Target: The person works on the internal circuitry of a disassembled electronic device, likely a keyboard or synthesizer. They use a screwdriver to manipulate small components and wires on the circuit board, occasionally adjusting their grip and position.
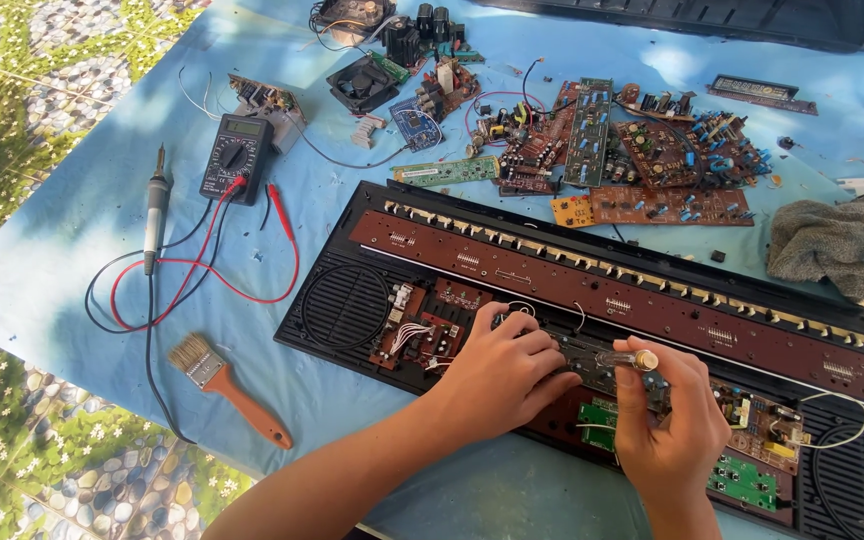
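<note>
Fingers of the right hand [674, 425] are curled shut around a clear-handled screwdriver [630, 360], gripped upright with the handle cap showing above the thumb; the tip is hidden behind the fingers. The left hand [500, 375] lies palm down just beside it, fingers bent and pressing on the dark board at the middle of the opened keyboard chassis [592, 330]; it grips nothing that can be seen.

The chassis lies flat, its inside facing up. A long brown circuit strip [652, 300] runs along its length above the hands. A round speaker grille [344, 303] sits at the left end. Green boards [742, 480] lie below and to the right of the right hand, and a white wire loop [842, 425] lies near the right end.

The work surface is a light blue sheet [72, 250] spread over a floor with a pebble-and-flower pattern [32, 470]. Sunlight falls in patches across it.

Left of the chassis:
- a paintbrush with an orange handle [227, 385], well apart from the hands;
- a black multimeter [237, 158] with red and black leads [202, 270];
- a soldering iron [156, 212].

Above the chassis lie loose brown and green circuit boards [642, 150], a small black fan [362, 84] and further parts. A grey cloth [837, 250] lies bunched at the right edge. A second long black casing [752, 22] lies along the top edge.
</note>
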